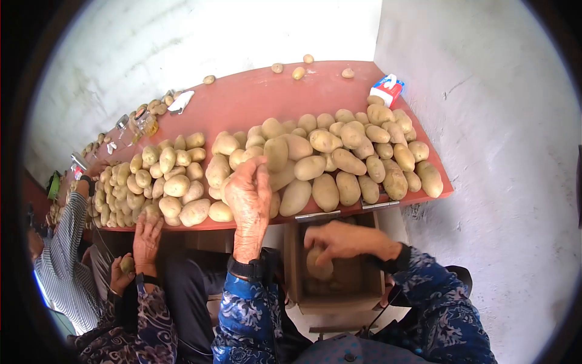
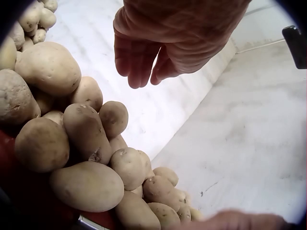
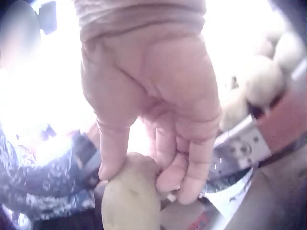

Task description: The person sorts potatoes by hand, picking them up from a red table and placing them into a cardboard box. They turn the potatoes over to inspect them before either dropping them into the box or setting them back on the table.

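Over an open cardboard box [image 1: 293, 267] below the table edge, my right hand [image 1: 350, 240] pinches a potato [image 1: 319, 264]. The right wrist view shows thumb and fingers at the upper end of that potato [image 3: 129, 199]. More potatoes lie dimly inside the box. My left hand [image 1: 250, 189] is raised at the front of the potato pile [image 1: 348, 161]. In the left wrist view its fingers [image 2: 136, 64] hang loosely bent with nothing between them, above and beside several piled potatoes [image 2: 86, 187].
The red table [image 1: 242, 100] meets white walls at the back and right. A tissue pack [image 1: 388, 89] stands in the far right corner. Glass jars [image 1: 145, 123] stand at the left. Beside me another person's hand [image 1: 121, 276] holds a potato; a second person sits farther left.
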`<state>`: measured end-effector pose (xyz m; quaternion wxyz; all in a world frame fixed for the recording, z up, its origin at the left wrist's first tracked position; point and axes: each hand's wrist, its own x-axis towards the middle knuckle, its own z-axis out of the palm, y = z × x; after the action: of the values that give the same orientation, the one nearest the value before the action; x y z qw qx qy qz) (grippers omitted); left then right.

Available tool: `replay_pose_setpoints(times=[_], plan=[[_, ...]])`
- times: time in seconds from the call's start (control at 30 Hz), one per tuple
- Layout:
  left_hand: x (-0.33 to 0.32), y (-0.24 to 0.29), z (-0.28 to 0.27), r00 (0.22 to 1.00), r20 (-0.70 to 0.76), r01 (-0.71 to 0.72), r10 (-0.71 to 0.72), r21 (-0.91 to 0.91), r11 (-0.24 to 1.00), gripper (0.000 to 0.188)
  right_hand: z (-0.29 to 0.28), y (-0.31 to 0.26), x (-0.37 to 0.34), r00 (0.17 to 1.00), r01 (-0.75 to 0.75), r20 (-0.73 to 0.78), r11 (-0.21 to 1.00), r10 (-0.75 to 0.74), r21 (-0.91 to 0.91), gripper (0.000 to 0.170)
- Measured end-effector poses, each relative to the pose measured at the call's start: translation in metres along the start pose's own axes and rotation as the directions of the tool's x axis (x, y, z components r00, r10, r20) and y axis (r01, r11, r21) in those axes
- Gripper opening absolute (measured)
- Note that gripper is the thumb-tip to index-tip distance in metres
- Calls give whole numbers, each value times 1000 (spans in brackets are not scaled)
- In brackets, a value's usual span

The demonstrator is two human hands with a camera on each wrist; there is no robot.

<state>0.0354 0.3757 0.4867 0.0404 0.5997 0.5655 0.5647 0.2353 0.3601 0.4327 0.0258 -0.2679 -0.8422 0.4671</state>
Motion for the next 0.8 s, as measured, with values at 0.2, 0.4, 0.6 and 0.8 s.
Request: replay_pose_setpoints(times=[0.2,0.4,0.6,0.8], plan=[[-2,1,-3,991,120,60,-66,54,997,12,-86,-22,-5,886,216,-460,932,-62,290,26],[2,1,-6,994,96,41,-57,162,986,15,-138,-37,35,740,149,-661,989,-121,-15,24],[0,-4,-8,977,200,13,-70,272,962,18,-130,-1,84,615,-70,-767,956,-183,-285,30],[0,1,-13,961,260,28,-100,268,963,20,-105,-16,62,533,-77,-738,845,-413,-529,33]])
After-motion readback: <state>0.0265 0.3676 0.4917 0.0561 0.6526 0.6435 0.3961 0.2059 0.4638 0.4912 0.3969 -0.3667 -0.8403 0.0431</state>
